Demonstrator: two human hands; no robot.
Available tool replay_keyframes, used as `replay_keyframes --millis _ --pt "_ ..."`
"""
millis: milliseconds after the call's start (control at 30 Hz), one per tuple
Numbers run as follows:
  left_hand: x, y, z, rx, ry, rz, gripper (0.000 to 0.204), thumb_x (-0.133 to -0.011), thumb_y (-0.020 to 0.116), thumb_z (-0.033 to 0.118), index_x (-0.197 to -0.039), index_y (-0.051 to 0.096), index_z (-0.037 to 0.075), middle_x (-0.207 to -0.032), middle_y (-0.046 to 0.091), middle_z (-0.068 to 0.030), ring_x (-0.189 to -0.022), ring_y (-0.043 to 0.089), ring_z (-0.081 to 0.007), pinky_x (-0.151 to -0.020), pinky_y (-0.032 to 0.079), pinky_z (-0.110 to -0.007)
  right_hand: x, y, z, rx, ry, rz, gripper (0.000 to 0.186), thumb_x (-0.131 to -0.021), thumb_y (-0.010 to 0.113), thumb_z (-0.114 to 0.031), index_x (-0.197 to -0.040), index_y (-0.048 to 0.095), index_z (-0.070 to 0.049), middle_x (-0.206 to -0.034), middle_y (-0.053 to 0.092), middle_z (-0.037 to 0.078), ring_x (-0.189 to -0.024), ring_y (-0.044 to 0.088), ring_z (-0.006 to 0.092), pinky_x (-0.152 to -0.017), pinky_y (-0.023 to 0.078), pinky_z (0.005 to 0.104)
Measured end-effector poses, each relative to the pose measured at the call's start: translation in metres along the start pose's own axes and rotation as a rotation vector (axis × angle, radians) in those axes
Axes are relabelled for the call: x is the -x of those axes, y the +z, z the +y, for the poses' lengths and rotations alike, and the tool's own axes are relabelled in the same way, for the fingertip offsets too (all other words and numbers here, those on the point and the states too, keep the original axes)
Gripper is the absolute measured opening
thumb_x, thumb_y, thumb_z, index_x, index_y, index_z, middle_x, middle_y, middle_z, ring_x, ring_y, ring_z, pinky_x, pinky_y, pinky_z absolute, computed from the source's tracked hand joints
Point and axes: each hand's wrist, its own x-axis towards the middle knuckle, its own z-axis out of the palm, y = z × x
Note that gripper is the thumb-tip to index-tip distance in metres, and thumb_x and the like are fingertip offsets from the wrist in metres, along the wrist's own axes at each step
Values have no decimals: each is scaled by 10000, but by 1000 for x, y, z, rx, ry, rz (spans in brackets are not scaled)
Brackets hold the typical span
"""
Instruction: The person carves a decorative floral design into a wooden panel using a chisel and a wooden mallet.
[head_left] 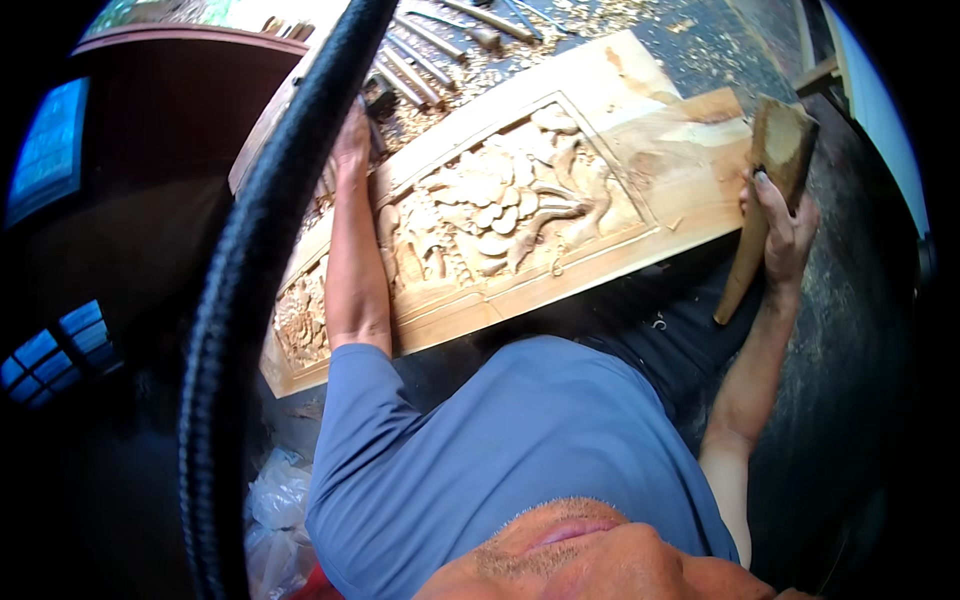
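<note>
A pale wooden panel (690, 165) carved in deep relief with leaves and rounded forms lies slantwise before me. In my right hand (788, 235), beyond the panel's right end, is a wooden mallet (785, 135); my fingers close round it just below its thick head, and its handle points down toward me. My left arm reaches across the panel's left part. Near the chisels at the far edge is my left hand (352, 140), its fingers mostly hidden behind a black braided cable (270, 185). A dark tool shape lies beside that hand, too unclear to name.
Several carving chisels (425, 38) lie in a row beyond the panel among wood shavings (480, 70). The thick cable crosses the left side of the view. A clear plastic bag (280, 505) sits low at my left.
</note>
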Motion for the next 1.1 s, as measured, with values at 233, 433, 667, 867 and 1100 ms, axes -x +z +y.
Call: replay_keyframes --millis 233,433,667,867,1100 --pt "-123 -131 129 1395 -817 -137 118 -1007 675 135 -1061 707 34 -917 762 -79 -852 724 -151 -821 587 -299 8 -11 4 -21 7 22 272 -953 696 -223 -1031 702 38 -866 726 80 -800 676 137 -753 528 277" --pt "-146 -211 226 2012 -909 -355 125 -1017 640 34 -1130 626 -15 -930 730 -112 -876 752 -195 -831 645 -330 10 -4 -1 -244 -81 -26 260 -956 645 -175 -1087 703 43 -999 729 129 -887 709 182 -814 563 308" --pt "-133 -216 237 2007 -978 -478 94 -998 650 -10 -1088 652 -37 -933 741 -105 -863 756 -164 -798 632 -275 6 -20 11 -574 -15 -150 669 -938 651 -338 -1455 455 39 -1019 659 122 -840 641 173 -756 552 301" --pt "-128 -214 240 1948 -971 -498 97 -980 689 14 -1062 672 -34 -893 752 -80 -847 746 -125 -775 625 -259 -2 -25 4 -792 61 -125 820 -932 652 -463 -1454 419 124 -1056 615 150 -830 613 162 -731 514 255" --pt "-128 -210 243 1820 -781 -456 96 -959 714 21 -1050 689 7 -832 745 -51 -772 727 -96 -668 587 -257 22 5 -26 -937 276 197 654 -931 663 -363 -1403 479 52 -1397 570 258 -1069 675 245 -796 594 385"
